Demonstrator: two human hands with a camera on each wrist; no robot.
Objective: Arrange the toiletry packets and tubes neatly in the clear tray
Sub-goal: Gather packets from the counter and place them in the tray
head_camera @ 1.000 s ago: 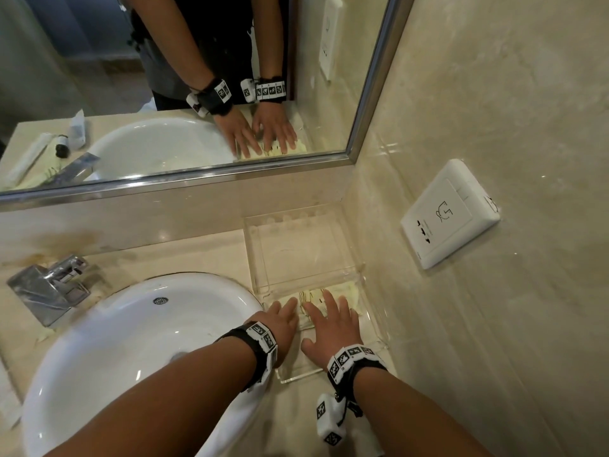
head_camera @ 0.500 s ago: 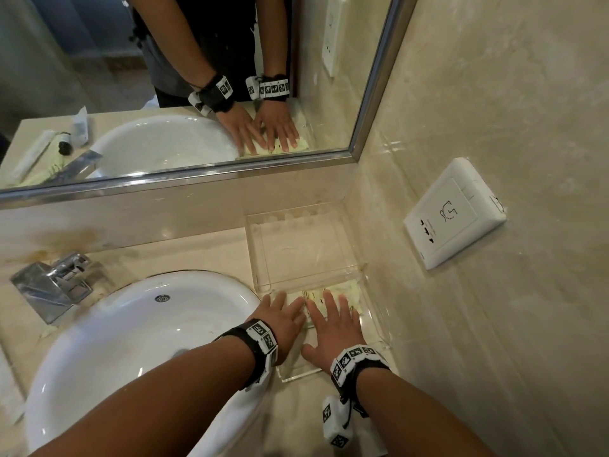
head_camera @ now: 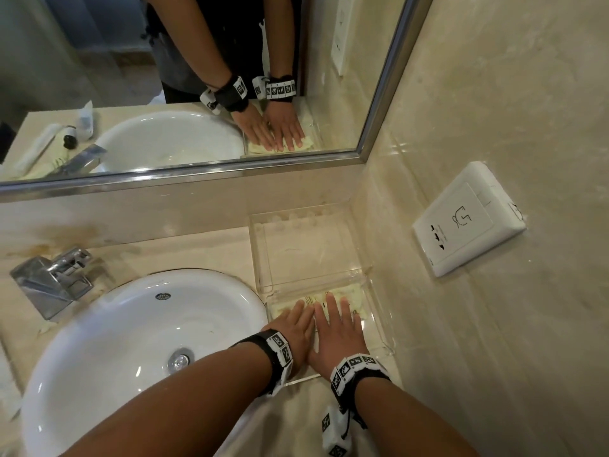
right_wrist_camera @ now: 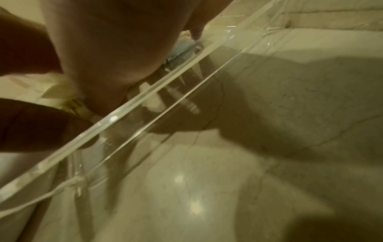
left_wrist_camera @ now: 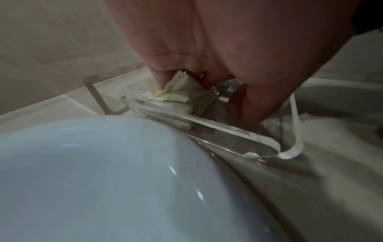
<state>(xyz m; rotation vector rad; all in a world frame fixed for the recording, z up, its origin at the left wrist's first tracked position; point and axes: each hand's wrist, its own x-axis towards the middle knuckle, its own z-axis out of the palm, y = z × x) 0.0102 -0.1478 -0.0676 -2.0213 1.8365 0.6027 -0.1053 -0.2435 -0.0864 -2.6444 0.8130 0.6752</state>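
Observation:
A clear tray (head_camera: 379, 328) sits on the counter between the sink and the right wall, with pale yellow toiletry packets (head_camera: 351, 293) lying flat in it. My left hand (head_camera: 298, 319) and right hand (head_camera: 334, 319) lie side by side, fingers straight, and press down on the packets. In the left wrist view the fingertips (left_wrist_camera: 159, 78) rest on crumpled packet edges (left_wrist_camera: 182, 88) behind the tray rim (left_wrist_camera: 207, 126). The right wrist view shows the palm over packets (right_wrist_camera: 60, 88) inside the tray wall (right_wrist_camera: 145, 101). My hands hide most of the packets.
A second clear tray (head_camera: 263, 252) stands behind, against the mirror wall. The white sink (head_camera: 131, 341) and chrome tap (head_camera: 52, 278) are left. A wall socket (head_camera: 468, 219) juts from the right wall. The mirror reflects tubes (head_camera: 82, 120) left of the sink.
Both hands stay flat on the packets. The left hand has slid slightly towards the right hand, so they now lie closer together.

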